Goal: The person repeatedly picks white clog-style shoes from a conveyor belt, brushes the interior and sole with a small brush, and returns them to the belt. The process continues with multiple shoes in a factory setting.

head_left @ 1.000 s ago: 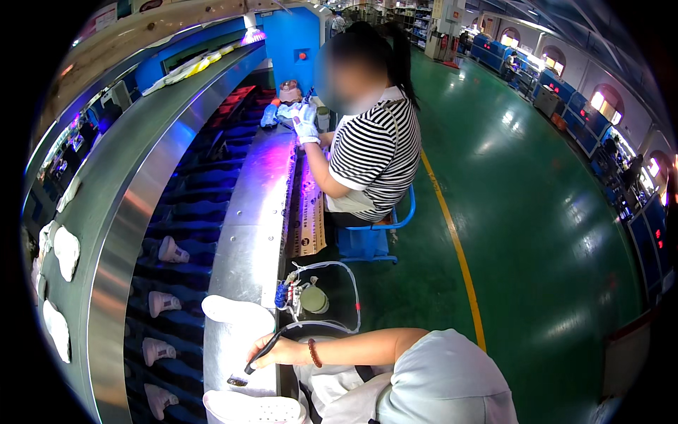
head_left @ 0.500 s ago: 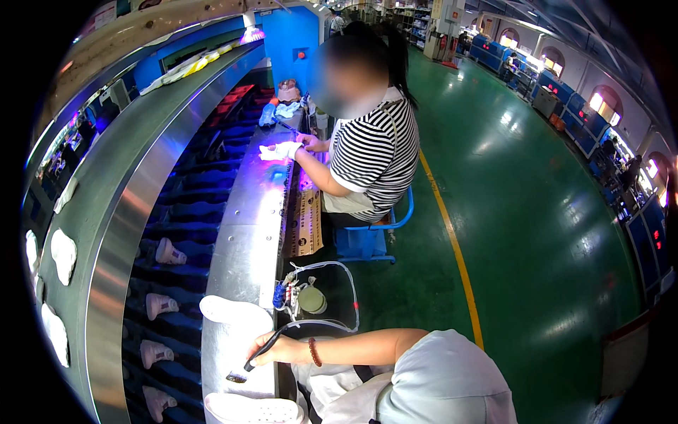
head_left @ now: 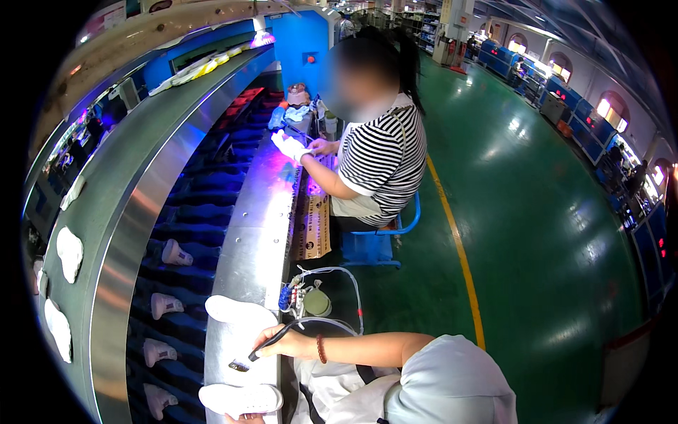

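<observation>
My right hand [head_left: 286, 343], a beaded bracelet at its wrist, is closed around a black-handled brush [head_left: 265, 345] with a clear tube behind it. The brush's dark, flat tip is just over the metal ledge [head_left: 247, 265]. At the lower edge the fingertips of my left hand [head_left: 244, 418] show against the near side of a white shoe sole [head_left: 240, 399], holding it; the rest of that hand is out of frame. Another white shoe sole [head_left: 236, 311] lies on the ledge beyond the brush.
Several shoes [head_left: 166, 305] stand in the dark slotted conveyor beyond the ledge. A green belt [head_left: 106, 219] farther left carries white shoe parts. Beside the ledge are a round container [head_left: 316, 302] and tubing. A co-worker in a striped shirt [head_left: 381, 159] sits farther up the line.
The near sole has shifted up and slightly left, and my left fingertips have come into view at it. My right hand still holds the brush; its tip has risen a little in the picture.
</observation>
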Demonstrator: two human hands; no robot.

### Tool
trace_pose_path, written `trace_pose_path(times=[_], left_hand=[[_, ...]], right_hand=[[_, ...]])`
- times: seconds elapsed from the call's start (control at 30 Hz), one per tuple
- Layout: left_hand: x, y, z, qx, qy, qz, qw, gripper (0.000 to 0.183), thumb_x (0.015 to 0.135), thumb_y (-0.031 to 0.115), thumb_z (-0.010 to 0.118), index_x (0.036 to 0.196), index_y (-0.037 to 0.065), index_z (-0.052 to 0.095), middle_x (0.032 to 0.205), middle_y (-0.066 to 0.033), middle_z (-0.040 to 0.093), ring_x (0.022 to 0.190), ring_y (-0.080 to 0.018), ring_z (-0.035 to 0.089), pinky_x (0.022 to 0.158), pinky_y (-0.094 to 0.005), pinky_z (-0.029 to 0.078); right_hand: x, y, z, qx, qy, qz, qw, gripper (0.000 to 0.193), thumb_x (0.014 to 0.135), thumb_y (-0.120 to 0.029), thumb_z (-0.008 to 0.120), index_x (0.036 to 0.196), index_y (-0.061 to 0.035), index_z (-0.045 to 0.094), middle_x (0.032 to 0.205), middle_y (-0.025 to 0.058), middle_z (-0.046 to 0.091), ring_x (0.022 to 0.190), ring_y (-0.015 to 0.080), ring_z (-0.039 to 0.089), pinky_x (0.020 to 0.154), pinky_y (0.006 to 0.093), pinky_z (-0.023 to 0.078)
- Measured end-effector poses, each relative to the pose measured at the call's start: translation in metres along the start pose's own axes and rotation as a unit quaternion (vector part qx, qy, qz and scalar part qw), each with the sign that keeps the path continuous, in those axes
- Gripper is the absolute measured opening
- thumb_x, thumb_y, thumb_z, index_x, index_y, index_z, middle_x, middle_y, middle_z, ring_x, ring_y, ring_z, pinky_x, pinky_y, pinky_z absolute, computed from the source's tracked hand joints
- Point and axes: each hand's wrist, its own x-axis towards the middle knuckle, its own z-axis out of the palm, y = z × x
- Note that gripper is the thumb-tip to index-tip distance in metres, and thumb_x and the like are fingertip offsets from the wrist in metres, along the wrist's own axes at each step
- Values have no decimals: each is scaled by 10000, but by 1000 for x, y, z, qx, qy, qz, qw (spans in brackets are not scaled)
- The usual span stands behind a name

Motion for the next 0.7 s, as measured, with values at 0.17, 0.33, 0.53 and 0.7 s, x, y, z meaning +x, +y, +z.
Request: trace_pose_path(times=[0.17, 0.33, 0.53, 0.7], left_hand=[[-32, 14, -20, 5, 63, 114, 991, 296, 783, 79, 479, 1068, 2, 457, 1045, -116, 508, 976, -200, 493, 877, -308, 352], [-141, 88, -32, 197, 232, 437, 847, 275, 789, 50, 477, 1057, -10, 469, 1034, -116, 517, 967, -194, 501, 875, -298, 356], [-248, 226, 39, 520, 417, 682, 302, 199, 767, 87, 493, 954, 34, 538, 984, -95, 560, 1062, -280, 431, 906, -383, 300], [-307, 324, 82, 558, 424, 693, 167, 225, 748, 90, 533, 972, 90, 550, 989, -70, 566, 990, -236, 488, 839, -325, 371]], right_hand=[[4, 0, -11, -10, -4, -22, 1000, 181, 712, -80, 602, 879, -13, 585, 842, 44, 586, 777, 103, 526, 707, 216, 411], [14, 18, -11, 46, 7, -1, 999, 159, 706, -12, 574, 865, 3, 575, 817, 59, 584, 754, 122, 543, 691, 222, 427], [8, 4, 5, 71, 52, -37, 995, 160, 691, 46, 550, 848, 22, 531, 817, 100, 566, 715, 147, 539, 642, 231, 437], [-12, 10, 22, 107, 20, -21, 994, 166, 695, 44, 546, 855, 23, 511, 821, 113, 564, 712, 160, 543, 626, 237, 441]])
